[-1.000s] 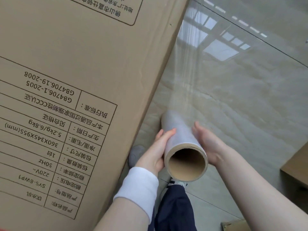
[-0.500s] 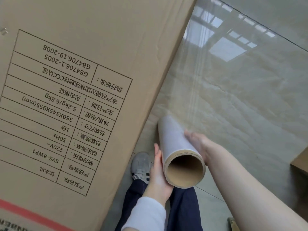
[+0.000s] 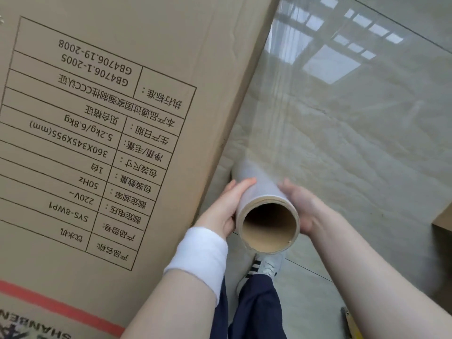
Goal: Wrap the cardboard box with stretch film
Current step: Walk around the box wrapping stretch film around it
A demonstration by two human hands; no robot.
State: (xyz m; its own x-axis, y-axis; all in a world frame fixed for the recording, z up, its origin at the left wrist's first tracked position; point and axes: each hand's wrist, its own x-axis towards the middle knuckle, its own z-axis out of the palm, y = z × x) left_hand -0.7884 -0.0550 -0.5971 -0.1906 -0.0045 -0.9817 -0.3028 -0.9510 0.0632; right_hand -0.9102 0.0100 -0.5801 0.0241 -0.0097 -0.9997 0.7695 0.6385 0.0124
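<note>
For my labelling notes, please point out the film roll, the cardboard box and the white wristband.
film roll [image 3: 265, 189], head view, film-covered side
cardboard box [image 3: 110, 143], head view, printed face
white wristband [image 3: 198, 258], head view, middle of band

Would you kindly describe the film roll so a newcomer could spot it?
Find the big printed cardboard box on the left. Right of its edge, the left hand and right hand hold the roll. Only it shows a hollow brown core.

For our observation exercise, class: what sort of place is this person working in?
Likely a packing or storage area: a large printed cardboard box on glossy floor tiles, a stretch film roll, and more cardboard at the right edge.
</note>
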